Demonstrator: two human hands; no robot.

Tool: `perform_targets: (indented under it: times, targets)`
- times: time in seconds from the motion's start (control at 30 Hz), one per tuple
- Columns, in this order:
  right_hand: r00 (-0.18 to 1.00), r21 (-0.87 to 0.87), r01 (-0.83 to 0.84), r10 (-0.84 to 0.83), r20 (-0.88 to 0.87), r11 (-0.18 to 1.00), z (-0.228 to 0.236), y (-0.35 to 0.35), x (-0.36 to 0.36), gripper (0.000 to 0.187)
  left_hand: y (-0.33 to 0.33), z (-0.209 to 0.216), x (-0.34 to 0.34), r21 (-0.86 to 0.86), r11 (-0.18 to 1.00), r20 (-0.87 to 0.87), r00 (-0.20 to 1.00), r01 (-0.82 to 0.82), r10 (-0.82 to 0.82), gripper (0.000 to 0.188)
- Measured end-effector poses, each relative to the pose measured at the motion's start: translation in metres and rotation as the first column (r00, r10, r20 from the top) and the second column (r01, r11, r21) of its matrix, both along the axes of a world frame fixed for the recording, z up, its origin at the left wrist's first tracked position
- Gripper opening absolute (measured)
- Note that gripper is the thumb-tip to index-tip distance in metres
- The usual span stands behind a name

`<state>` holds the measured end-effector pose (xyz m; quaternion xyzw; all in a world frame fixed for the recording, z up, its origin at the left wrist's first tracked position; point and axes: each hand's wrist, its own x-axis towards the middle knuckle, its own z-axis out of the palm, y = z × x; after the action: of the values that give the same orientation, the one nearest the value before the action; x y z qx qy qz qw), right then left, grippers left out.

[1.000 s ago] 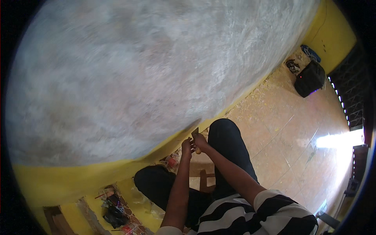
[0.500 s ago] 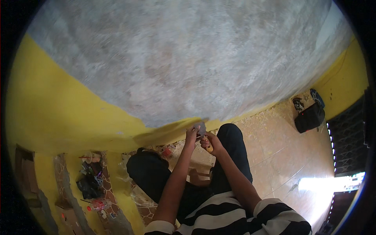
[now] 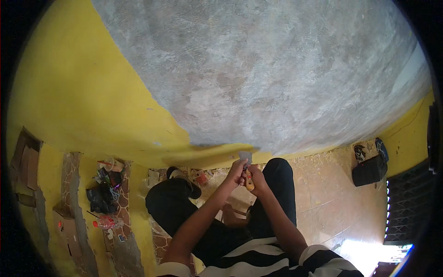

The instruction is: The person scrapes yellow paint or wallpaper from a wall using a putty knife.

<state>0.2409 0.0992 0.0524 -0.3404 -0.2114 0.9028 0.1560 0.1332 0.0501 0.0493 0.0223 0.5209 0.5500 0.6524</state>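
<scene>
A scraper (image 3: 249,182) with a wooden handle and a broad grey blade is held in front of my knees, blade pointing at the wall. My right hand (image 3: 257,177) is wrapped round its handle. Close against it, my left hand (image 3: 236,171) is closed at the base of the blade, its fingers partly hidden. Just beyond the blade rises the wall (image 3: 267,74), its yellow paint stripped to rough grey over a large area. Yellow paint (image 3: 87,92) remains at left and along the bottom strip.
Paint flakes litter the tiled floor (image 3: 318,194) by the wall. A red container (image 3: 200,177) stands by my left knee. Steps at left carry a black plastic bag (image 3: 100,198), a red-capped bottle (image 3: 107,222) and a cardboard box (image 3: 69,233). A black bag (image 3: 370,170) sits at right.
My left hand has shifted from beside the blade down to its base, against my right hand. The view has turned, so wall and floor things sit differently.
</scene>
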Motion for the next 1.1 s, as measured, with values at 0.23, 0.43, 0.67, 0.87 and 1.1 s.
perform_targets:
  times: [0.23, 0.43, 0.67, 0.87, 1.1]
  targets:
    - [0.998, -0.075, -0.064, 0.064, -0.011, 0.995, -0.020, 0.047, -0.046, 0.019, 0.032, -0.035, -0.026, 0.052, 0.965, 0.096, 0.963, -0.257, 0.251, 0.019]
    - [1.000, -0.078, -0.028, 0.028, -0.005, 0.997, -0.022, 0.052, -0.056, 0.021, 0.041, -0.027, -0.020, 0.021, 0.924, 0.204, 0.906, -0.382, 0.370, 0.018]
    - [0.998, -0.057, 0.035, -0.032, 0.058, 0.998, -0.040, 0.061, -0.064, 0.024, 0.051, -0.024, -0.010, 0.025, 0.867, 0.198, 0.853, -0.497, 0.483, 0.021]
    - [0.979, 0.091, 0.099, -0.114, 0.169, 0.991, -0.002, 0.047, -0.061, 0.024, 0.051, -0.008, -0.005, -0.013, 0.854, 0.122, 0.847, -0.520, 0.517, 0.017]
    - [0.990, 0.037, 0.093, -0.097, 0.105, 0.995, -0.032, 0.050, -0.058, 0.023, 0.052, -0.019, 0.000, 0.035, 0.813, 0.046, 0.814, -0.581, 0.580, 0.014]
